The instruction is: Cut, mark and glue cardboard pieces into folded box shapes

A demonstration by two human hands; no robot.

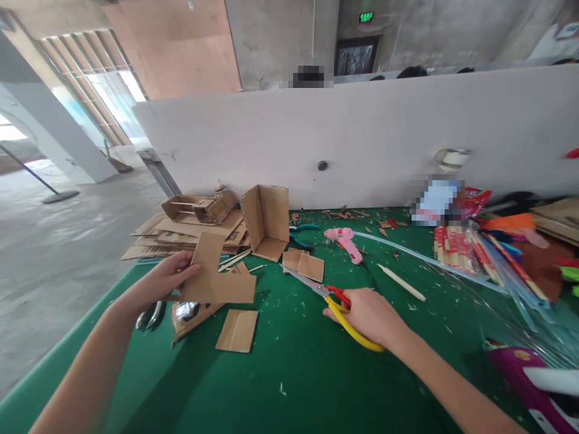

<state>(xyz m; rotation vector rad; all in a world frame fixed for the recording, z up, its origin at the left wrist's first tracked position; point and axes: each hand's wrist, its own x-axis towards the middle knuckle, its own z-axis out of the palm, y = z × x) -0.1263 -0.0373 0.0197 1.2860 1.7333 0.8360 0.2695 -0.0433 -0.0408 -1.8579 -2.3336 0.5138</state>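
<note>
My left hand (176, 274) grips an L-shaped piece of cardboard (221, 284) by its left side, held above the table. In my right hand (368, 313) is a pair of scissors (337, 306) with one yellow and one red handle, blades pointing left and away from me. Their tips lie close to two small cardboard squares (310, 267). Another cardboard square (237, 330) rests on the green table below the L-shaped piece. Beyond stands a folded, three-sided cardboard corner (266, 222). Behind my left hand sits a small cardboard structure (203, 208) on stacked cardboard sheets (156, 232).
A pink glue gun (346, 242) lies right of centre, a pale stick (401, 282) beside it. Teal-handled pliers (303, 235) are near the cardboard corner. Packed sticks (456, 250) and a purple tool (520, 377) occupy the right. A white partition (271, 144) borders the far edge.
</note>
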